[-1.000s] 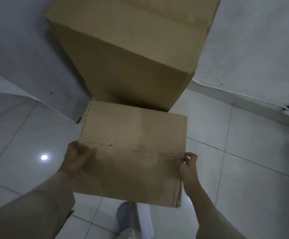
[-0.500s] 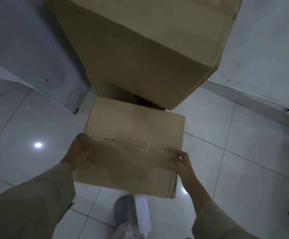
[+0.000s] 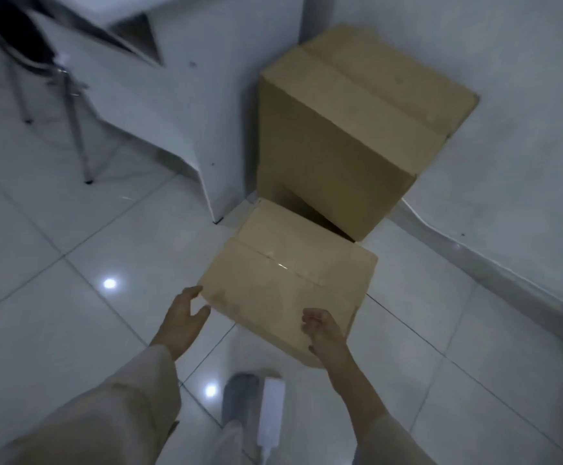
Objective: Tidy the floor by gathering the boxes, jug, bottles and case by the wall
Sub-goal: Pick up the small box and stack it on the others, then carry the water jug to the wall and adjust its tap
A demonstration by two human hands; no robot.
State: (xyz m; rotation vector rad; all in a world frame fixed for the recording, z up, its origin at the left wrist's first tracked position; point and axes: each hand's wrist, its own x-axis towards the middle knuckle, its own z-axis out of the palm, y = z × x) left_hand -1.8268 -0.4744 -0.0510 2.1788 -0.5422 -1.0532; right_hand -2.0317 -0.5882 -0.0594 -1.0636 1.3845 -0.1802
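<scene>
Grip released on both sides: left hand (image 3: 182, 316) hangs just off the near left corner of the small box (image 3: 287, 283), fingers spread and lightly curled, holding nothing; right hand (image 3: 323, 332) is loosely cupped over the near right edge, and I cannot tell whether it touches the cardboard. Small box sits on the floor (image 3: 72, 323), its far edge up against the foot of the tall box (image 3: 340, 129), which stands in the corner by the wall (image 3: 508, 95). Risks, judged: a nudge into the tall box could rock it, since it looks high for its footprint. Power strip (image 3: 270, 407) lies by my foot (image 3: 240, 394); stepping back could catch it or its cord. Tiles look glossy, so the box may slide if bumped. Jug, bottles and case are not in view.
</scene>
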